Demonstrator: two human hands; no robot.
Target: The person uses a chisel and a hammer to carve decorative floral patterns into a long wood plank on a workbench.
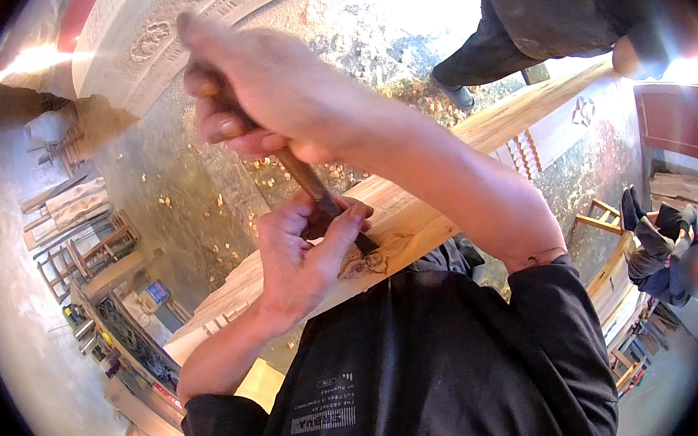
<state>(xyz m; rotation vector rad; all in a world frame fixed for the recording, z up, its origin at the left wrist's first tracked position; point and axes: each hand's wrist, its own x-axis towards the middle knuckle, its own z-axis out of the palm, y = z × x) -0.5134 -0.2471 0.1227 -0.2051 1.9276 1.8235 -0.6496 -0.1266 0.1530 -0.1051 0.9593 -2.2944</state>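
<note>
A chisel (305, 176) with a brown handle slants down onto a long pale wooden beam (423, 227) in front of my body. My right hand (253, 94), a little blurred, is closed round the upper handle, its thumb side raised high. My left hand (298, 242) grips the tool lower down, fingers and thumb round the shank just above the wood. The dark blade tip rests at a carved curling pattern (363, 266) on the beam's near edge. The handle's top end is hidden in my right hand.
A carved panel (151, 41) lies at the far left. Wood shavings dot the floor (184, 206). Beyond the beam at the right stands a person in dark clothes (562, 4); another person (663, 255) sits at far right. An open box of tools (128, 334) is on the left.
</note>
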